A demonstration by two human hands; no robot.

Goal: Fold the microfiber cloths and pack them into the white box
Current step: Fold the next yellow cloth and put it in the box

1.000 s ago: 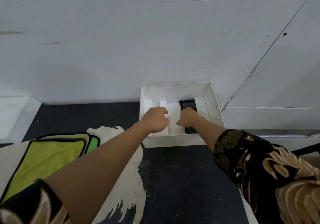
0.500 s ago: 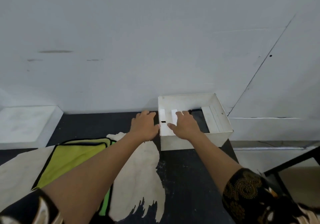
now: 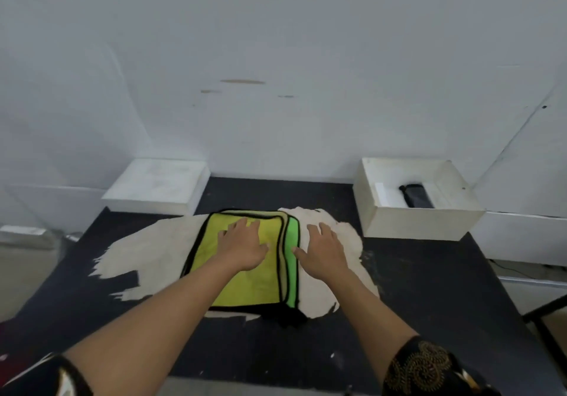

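Nearest the camera, two bare forearms reach forward over the black worktop (image 3: pixel 429 288); the left hand (image 3: pixel 242 247) lies flat and spread on the yellow cloth (image 3: pixel 245 285), gripping nothing; the right hand (image 3: pixel 326 250) is likewise open, palm down on the cream sheet (image 3: pixel 147 260) just beside the green cloth (image 3: pixel 292 260), its thumb touching that green edge. The yellow cloth sits atop the green one, both black-bordered and unfolded, stacked slightly askew; a careless lift here could, I judge, drag both cloths together, since their edges overlap; the loose cream sheet beneath could also slide or bunch on the smooth worktop and spoil a fold. Farther right, well apart from the cloths, stands the white box (image 3: pixel 414 222), open, with a dark item (image 3: pixel 415 194) and white inserts inside; a bulky fold may not fit the space left. At the far left rests a flat white block (image 3: pixel 156 185); behind everything rises a plain white wall (image 3: pixel 276 58), scuffed in places.
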